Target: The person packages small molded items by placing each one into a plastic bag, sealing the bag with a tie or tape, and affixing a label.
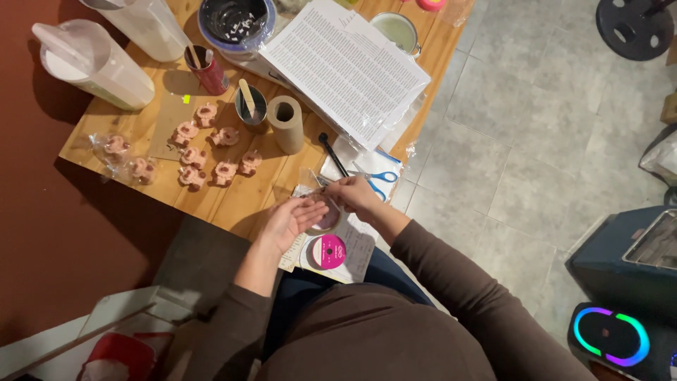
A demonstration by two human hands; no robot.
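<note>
Left hand flat, palm up, cradling round pinkish disc in clear wrap at wooden worktop edge; right hand pinching its wrap. Judgement: keep palm level, pull film taut, pinch close.

One view only: head cam, worn by the person, looks steeply down over their own chest and lap at wooden table edge; near the hands, wide enough to take in tiled floor to the right
</note>
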